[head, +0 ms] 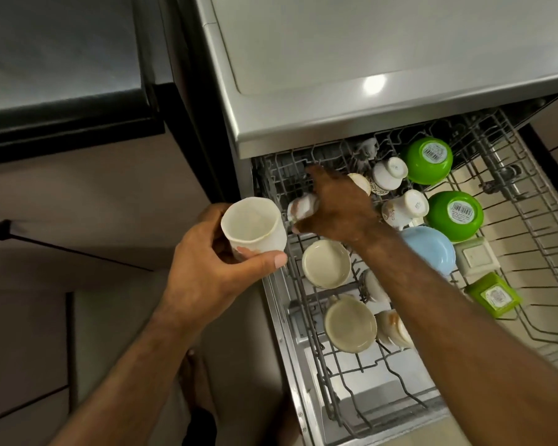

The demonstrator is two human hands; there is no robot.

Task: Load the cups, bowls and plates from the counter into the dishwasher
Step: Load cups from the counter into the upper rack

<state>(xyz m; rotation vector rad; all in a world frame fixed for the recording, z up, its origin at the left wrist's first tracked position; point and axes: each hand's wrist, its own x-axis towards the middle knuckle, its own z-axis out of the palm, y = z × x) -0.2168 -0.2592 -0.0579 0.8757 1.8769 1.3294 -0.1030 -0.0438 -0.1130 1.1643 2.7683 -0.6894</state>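
Left hand (207,272) grips an upright white cup (253,226) just left of the pulled-out dishwasher rack (535,201), while right hand (339,210) closes over a patterned cup (303,208) lying on its side at the rack's left rear (fingertips partly hidden).

Partly hidden, blurred: cup (302,208) under rt hand (339,209)

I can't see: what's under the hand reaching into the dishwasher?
A white cup with brown marks, lying on the rack. The right hand covers its far side, so the grip is hidden.
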